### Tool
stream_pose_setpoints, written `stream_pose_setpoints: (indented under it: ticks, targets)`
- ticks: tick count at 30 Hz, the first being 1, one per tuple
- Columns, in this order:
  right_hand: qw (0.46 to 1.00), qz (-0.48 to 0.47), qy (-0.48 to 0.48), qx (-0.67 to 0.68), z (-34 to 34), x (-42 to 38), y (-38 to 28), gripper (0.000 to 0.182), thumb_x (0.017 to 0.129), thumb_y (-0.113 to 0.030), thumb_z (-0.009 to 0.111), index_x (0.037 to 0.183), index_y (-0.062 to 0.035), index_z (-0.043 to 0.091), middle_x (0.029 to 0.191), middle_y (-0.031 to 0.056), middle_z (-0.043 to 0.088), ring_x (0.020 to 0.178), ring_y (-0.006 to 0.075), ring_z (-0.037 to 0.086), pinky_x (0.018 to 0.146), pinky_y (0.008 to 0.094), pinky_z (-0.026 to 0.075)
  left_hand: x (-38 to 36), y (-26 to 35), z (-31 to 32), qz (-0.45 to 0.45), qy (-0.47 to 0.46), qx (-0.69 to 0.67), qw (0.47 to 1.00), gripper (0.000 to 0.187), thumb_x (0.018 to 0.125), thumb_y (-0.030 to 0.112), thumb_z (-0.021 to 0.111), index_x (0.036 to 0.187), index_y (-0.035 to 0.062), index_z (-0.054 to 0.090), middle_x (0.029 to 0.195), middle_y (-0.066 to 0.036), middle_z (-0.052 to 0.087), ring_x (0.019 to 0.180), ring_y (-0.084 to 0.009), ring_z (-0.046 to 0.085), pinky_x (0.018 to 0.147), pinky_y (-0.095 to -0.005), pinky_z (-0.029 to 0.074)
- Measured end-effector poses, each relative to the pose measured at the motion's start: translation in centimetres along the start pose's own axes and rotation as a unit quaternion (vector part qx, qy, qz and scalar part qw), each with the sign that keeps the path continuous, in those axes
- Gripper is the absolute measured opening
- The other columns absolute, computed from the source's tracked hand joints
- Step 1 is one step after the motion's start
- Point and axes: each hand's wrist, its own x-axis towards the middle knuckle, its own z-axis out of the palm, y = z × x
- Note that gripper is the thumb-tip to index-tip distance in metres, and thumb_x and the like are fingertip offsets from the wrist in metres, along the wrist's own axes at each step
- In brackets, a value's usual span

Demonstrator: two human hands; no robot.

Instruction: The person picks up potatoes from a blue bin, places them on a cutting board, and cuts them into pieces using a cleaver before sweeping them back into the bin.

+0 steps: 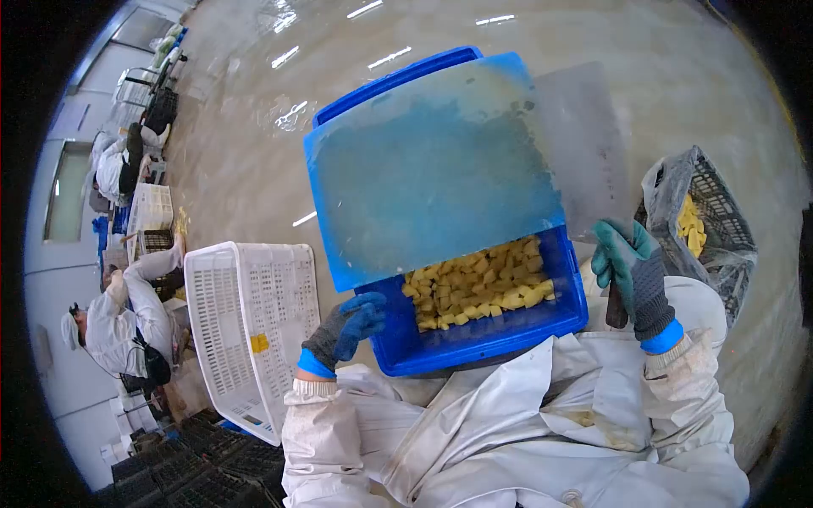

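Note:
My right hand (628, 267), in a green and grey glove, is closed around the dark handle of a cleaver (584, 144). Its broad grey blade points away from me, right of the cutting board (432, 169). That board, blue-edged and wet, lies across the far part of a blue bin (483, 351). Yellow chunks that look like cut potato (478, 288) fill the near part of the bin. At the bin's left side is my left hand (345, 328), in a blue and grey glove, fingers loosely bent and apart, near the board's corner. No piece shows in it.
On my left stands a white perforated basket (254, 330). A black crate (720, 212) with a plastic liner and yellow pieces (690, 227) sits to my right. Further left, a person in white (118, 330) sits near other crates. Dark crates (195, 466) are at lower left. The floor (237, 152) looks wet.

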Motion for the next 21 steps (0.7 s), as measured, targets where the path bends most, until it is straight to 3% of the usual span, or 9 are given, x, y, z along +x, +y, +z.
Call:
stream_pose_setpoints:
  ticks: [1,2,4,6,8,11,12,21]
  targets:
    - [1.0,0.006,0.003,0.002,0.0,-0.1,0.0,0.028,0.088,-0.022,0.058,0.104,0.0008,0.057,0.057,0.0048,0.053,0.043,0.0103,0.048,0.041,0.023,0.039,-0.2,0.4,1.0,-0.221,0.053,-0.319,0.92,0.041,0.089,0.019,0.055,0.125,0.0021,0.048,0.121,-0.011,0.054,0.11,-0.0231,0.052,0.09,-0.0374,0.045]
    - [1.0,0.011,0.006,0.004,0.1,-0.1,-0.1,0.028,0.088,-0.022,0.058,0.104,0.0004,0.057,0.057,0.0047,0.053,0.043,0.0103,0.048,0.04,0.0231,0.039,0.6,0.0,1.8,-0.222,0.053,-0.321,0.919,0.041,0.089,0.019,0.055,0.125,0.0021,0.048,0.121,-0.011,0.054,0.11,-0.0231,0.052,0.09,-0.0374,0.045]
    - [1.0,0.014,0.009,0.008,0.1,-0.2,0.0,0.03,0.088,-0.022,0.059,0.103,0.0025,0.057,0.058,0.0061,0.054,0.043,0.0109,0.049,0.04,0.0231,0.04,3.1,-2.2,3.9,-0.18,-0.039,-0.119,0.976,0.047,0.088,0.022,0.057,0.128,0.0016,0.045,0.123,-0.013,0.053,0.114,-0.026,0.05,0.095,-0.0358,0.042]
    - [1.0,0.014,0.017,0.011,0.0,-0.1,0.1,0.032,0.087,-0.022,0.059,0.103,0.0047,0.056,0.058,0.0075,0.056,0.043,0.0116,0.05,0.04,0.023,0.041,6.0,-4.6,6.9,-0.105,-0.038,0.073,0.991,0.051,0.087,0.026,0.054,0.132,0.0038,0.041,0.128,-0.02,0.048,0.117,-0.0332,0.048,0.099,-0.0364,0.039]
    - [0.999,0.036,0.029,0.009,-0.1,0.1,0.4,0.032,0.087,-0.022,0.059,0.105,0.0049,0.055,0.059,0.0078,0.056,0.044,0.0121,0.051,0.041,0.0233,0.041,10.5,-9.0,10.0,-0.133,-0.025,0.161,0.978,0.055,0.086,0.029,0.052,0.134,0.0071,0.038,0.136,-0.021,0.04,0.125,-0.0359,0.038,0.104,-0.0393,0.031]
    - [0.998,0.049,0.04,0.017,-0.3,0.4,1.0,0.032,0.087,-0.022,0.059,0.105,0.0048,0.055,0.058,0.0078,0.055,0.045,0.0121,0.051,0.041,0.0235,0.042,15.3,-11.2,13.2,-0.067,0.013,0.253,0.965,0.049,0.085,0.019,0.054,0.132,0.008,0.043,0.134,-0.021,0.042,0.124,-0.035,0.04,0.104,-0.0381,0.032]
    - [0.998,0.051,0.033,0.019,-0.3,0.4,0.8,0.03,0.088,-0.021,0.059,0.104,0.0047,0.056,0.059,0.0083,0.056,0.045,0.0116,0.051,0.041,0.0232,0.042,16.4,-12.3,14.0,-0.092,-0.006,0.288,0.953,0.047,0.086,0.022,0.053,0.131,0.0086,0.044,0.134,-0.02,0.043,0.126,-0.0333,0.038,0.105,-0.0381,0.029]
    - [0.995,0.089,0.039,-0.012,0.6,1.2,-0.1,0.024,0.089,-0.019,0.055,0.101,0.0026,0.056,0.058,0.0073,0.055,0.043,0.0115,0.049,0.042,0.0231,0.041,17.5,-12.1,15.3,-0.153,-0.066,0.251,0.953,0.045,0.088,0.026,0.052,0.128,0.005,0.046,0.13,-0.019,0.047,0.121,-0.0315,0.044,0.101,-0.0383,0.035]
